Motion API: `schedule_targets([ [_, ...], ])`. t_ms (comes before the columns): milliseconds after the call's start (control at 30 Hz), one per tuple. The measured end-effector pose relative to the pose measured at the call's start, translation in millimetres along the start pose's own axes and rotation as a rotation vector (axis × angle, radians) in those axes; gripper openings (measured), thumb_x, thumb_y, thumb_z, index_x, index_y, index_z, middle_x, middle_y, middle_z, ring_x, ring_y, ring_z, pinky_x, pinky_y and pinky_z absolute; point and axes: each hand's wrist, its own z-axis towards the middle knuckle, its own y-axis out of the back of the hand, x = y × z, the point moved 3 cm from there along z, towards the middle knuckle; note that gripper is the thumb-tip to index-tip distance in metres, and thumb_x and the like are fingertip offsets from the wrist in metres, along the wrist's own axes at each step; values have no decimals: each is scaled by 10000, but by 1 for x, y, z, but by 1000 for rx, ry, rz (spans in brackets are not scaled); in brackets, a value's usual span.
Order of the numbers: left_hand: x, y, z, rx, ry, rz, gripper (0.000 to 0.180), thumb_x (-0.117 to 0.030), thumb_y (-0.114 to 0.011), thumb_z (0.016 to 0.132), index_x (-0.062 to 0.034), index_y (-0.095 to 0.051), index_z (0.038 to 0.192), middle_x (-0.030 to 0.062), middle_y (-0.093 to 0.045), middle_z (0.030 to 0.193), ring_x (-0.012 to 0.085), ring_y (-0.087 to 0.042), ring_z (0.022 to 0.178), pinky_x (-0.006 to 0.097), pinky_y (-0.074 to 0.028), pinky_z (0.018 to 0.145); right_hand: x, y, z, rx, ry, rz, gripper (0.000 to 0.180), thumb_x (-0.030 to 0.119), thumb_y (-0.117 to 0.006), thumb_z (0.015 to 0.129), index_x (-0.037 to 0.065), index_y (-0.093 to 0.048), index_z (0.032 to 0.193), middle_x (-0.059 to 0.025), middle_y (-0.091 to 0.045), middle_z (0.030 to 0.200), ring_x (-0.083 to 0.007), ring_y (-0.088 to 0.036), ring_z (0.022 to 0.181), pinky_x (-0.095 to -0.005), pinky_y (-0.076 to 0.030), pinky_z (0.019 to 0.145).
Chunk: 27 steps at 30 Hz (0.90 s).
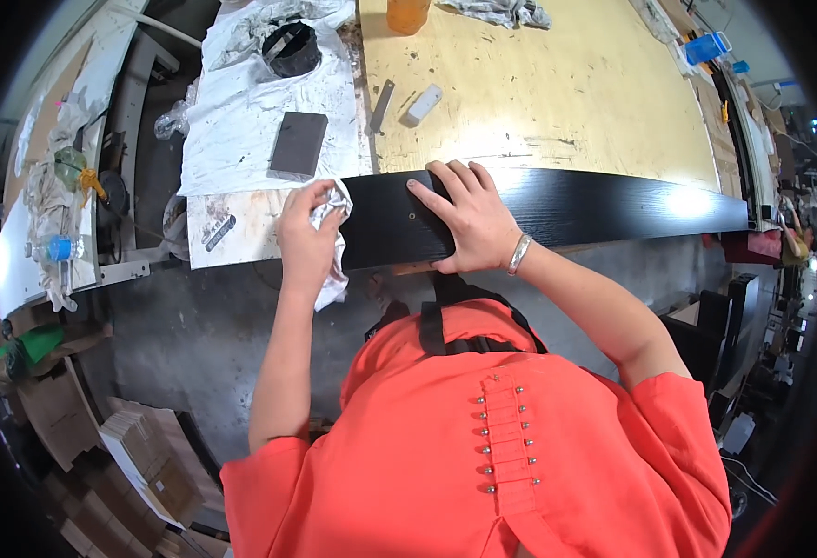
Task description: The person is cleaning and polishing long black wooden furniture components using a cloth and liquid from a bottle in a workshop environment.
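A long black wood-grain board (594, 205) lies along the near edge of the workbench. At the board's left end my left hand (308, 244) is closed on a crumpled white cloth (338, 223), which wraps the end and hangs below the edge. My right hand (469, 219) rests on the board's top, fingers spread over the far edge and thumb at the near edge. A small round hole or fitting (412, 216) shows in the board between my hands. Just beyond my left hand sits a dark rectangular block (298, 145).
A flat metal strip (382, 106) and a light grey block (423, 105) lie on the yellow tabletop (557, 84). Farther back are a black tub (291, 50) on white sheeting and an orange container (408, 14). Cardboard (152, 456) stands on the floor at left.
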Motion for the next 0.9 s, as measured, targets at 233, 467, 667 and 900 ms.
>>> schedule_targets([
  [233,0,8,-29,12,68,62,441,1,-688,765,-4,-645,1203,170,-626,973,318,-641,897,380,-508,840,1,-1,-3,-37,-9,-11,1038,443,-843,514,127,-476,1431,-234,-442,1390,-415,-432,1273,-549,-294,1102],
  [467,-23,7,-55,184,-93,237,203,28,-655,825,4,-717,1016,147,-606,875,307,-619,833,364,-488,778,-4,-4,-2,-5,-12,-13,1016,443,-839,534,109,-479,1423,-230,-444,1374,-415,-427,1271,-552,-289,1103],
  [667,7,47,-48,-144,13,227,198,56,-695,766,-13,-732,947,111,-575,853,272,-599,789,368,-485,751,-7,-1,-1,1,-6,3,1040,453,-845,531,112,-463,1436,-237,-432,1394,-423,-425,1272,-560,-297,1099],
  [900,7,-2,20,-64,-93,-9,94,-36,-700,815,4,-623,852,165,-554,837,349,-580,810,404,-463,729,5,0,-1,5,12,-4,1028,456,-832,537,111,-468,1434,-243,-430,1396,-430,-429,1267,-569,-290,1103],
])
